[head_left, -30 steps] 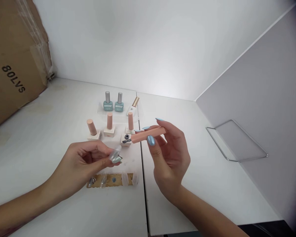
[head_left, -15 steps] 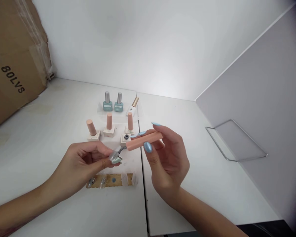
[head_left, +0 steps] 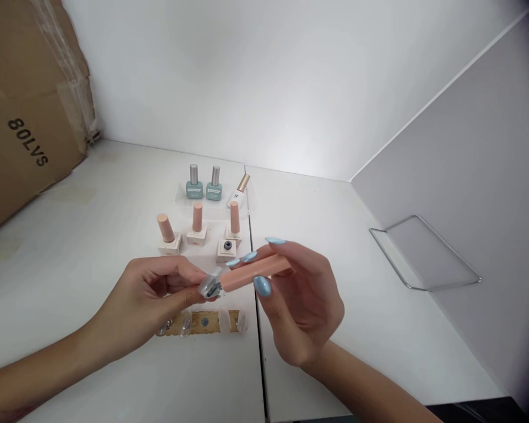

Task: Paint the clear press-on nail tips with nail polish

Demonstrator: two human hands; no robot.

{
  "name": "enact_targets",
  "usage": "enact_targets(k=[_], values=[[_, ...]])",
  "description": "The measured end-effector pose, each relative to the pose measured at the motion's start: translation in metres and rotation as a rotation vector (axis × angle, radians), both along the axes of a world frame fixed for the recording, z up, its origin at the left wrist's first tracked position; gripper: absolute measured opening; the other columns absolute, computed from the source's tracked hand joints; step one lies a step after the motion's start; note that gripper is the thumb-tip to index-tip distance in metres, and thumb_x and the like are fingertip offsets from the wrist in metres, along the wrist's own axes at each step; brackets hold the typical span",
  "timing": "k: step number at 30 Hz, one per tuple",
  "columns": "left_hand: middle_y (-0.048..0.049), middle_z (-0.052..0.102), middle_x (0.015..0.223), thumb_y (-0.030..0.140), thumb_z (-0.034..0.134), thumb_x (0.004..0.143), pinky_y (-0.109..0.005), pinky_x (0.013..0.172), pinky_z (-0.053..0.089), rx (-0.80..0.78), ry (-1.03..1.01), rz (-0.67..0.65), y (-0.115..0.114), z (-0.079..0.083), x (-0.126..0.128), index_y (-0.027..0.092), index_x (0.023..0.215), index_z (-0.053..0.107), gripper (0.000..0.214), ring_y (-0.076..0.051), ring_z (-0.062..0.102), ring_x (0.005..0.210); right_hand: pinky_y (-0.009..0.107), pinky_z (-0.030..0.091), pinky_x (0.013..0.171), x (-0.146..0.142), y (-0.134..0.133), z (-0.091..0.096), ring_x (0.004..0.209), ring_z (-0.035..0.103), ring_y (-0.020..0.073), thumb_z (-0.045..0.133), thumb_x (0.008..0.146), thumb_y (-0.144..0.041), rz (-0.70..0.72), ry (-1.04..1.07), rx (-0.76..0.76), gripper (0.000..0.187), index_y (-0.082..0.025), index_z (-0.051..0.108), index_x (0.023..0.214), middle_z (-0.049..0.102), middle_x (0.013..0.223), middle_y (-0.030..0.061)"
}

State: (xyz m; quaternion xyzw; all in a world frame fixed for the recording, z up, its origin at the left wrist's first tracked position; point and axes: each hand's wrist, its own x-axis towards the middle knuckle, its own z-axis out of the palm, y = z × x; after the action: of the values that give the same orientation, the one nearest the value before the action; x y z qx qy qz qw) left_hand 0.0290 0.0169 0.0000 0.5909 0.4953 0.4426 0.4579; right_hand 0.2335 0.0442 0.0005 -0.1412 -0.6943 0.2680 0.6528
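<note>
My left hand (head_left: 154, 299) pinches a clear false nail tip (head_left: 210, 283) between thumb and fingers. My right hand (head_left: 300, 294) grips a peach polish brush cap (head_left: 255, 274), held almost level, and its dark brush touches the nail tip. Behind the hands stands the open polish bottle (head_left: 227, 249) with a dark neck. Below them a brown strip (head_left: 203, 322) lies on the white table (head_left: 114, 194) and carries several more nail tips.
Three peach-capped bottles (head_left: 197, 224) stand in a row, with two teal bottles (head_left: 194, 181) and a tilted gold-capped bottle (head_left: 239, 191) behind. A cardboard box (head_left: 26, 111) fills the far left. A wire frame (head_left: 423, 249) leans on the right wall panel.
My right hand brought the brush cap down and left from near the open bottle until the brush met the nail tip. My left hand stayed almost still.
</note>
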Motion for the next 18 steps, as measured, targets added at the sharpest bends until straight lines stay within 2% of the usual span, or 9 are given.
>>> enact_targets(k=[4, 7, 9, 14, 18], values=[[-0.0041, 0.081, 0.071, 0.044, 0.086, 0.081, -0.019, 0.036, 0.044, 0.004, 0.014, 0.009, -0.0042, -0.0046, -0.0025, 0.028, 0.074, 0.084, 0.018, -0.017, 0.07, 0.055, 0.035, 0.072, 0.08, -0.0012, -0.0007, -0.004, 0.091, 0.078, 0.0181, 0.059, 0.093, 0.0, -0.119, 0.028, -0.069, 0.047, -0.023, 0.065, 0.133, 0.072, 0.102, 0.0048], [-0.005, 0.081, 0.071, 0.047, 0.086, 0.081, -0.02, 0.037, 0.046, 0.016, 0.018, 0.016, -0.0059, -0.0067, -0.0051, 0.026, 0.074, 0.084, 0.022, -0.018, 0.072, 0.056, 0.036, 0.072, 0.082, -0.0009, -0.0009, -0.0046, 0.095, 0.078, 0.0193, 0.06, 0.092, 0.001, -0.192, 0.058, -0.077, 0.046, -0.023, 0.067, 0.131, 0.071, 0.105, 0.0054], [-0.0048, 0.081, 0.071, 0.047, 0.086, 0.081, -0.021, 0.038, 0.047, 0.031, 0.018, 0.016, -0.0048, -0.0063, -0.0054, 0.027, 0.073, 0.084, 0.022, -0.018, 0.072, 0.055, 0.036, 0.072, 0.079, 0.0, -0.0009, -0.0036, 0.092, 0.078, 0.0193, 0.059, 0.092, 0.0, -0.174, 0.081, -0.066, 0.046, -0.022, 0.067, 0.131, 0.07, 0.102, 0.0055], [-0.0027, 0.079, 0.066, 0.041, 0.084, 0.081, -0.019, 0.037, 0.045, 0.052, 0.028, 0.011, -0.0005, -0.0016, -0.001, 0.029, 0.072, 0.084, 0.016, -0.017, 0.07, 0.054, 0.039, 0.071, 0.067, 0.0012, -0.0002, 0.0011, 0.083, 0.076, 0.0218, 0.059, 0.091, -0.002, -0.014, -0.001, 0.021, 0.045, -0.016, 0.064, 0.133, 0.072, 0.097, 0.0079], [-0.0018, 0.077, 0.063, 0.041, 0.083, 0.082, -0.017, 0.034, 0.041, 0.032, 0.036, 0.012, -0.0033, -0.0004, 0.0, 0.03, 0.072, 0.084, 0.015, -0.017, 0.071, 0.054, 0.035, 0.071, 0.073, -0.002, -0.0006, 0.0023, 0.086, 0.076, 0.0181, 0.057, 0.092, 0.001, -0.061, 0.01, 0.007, 0.047, -0.019, 0.063, 0.133, 0.074, 0.096, 0.005]])
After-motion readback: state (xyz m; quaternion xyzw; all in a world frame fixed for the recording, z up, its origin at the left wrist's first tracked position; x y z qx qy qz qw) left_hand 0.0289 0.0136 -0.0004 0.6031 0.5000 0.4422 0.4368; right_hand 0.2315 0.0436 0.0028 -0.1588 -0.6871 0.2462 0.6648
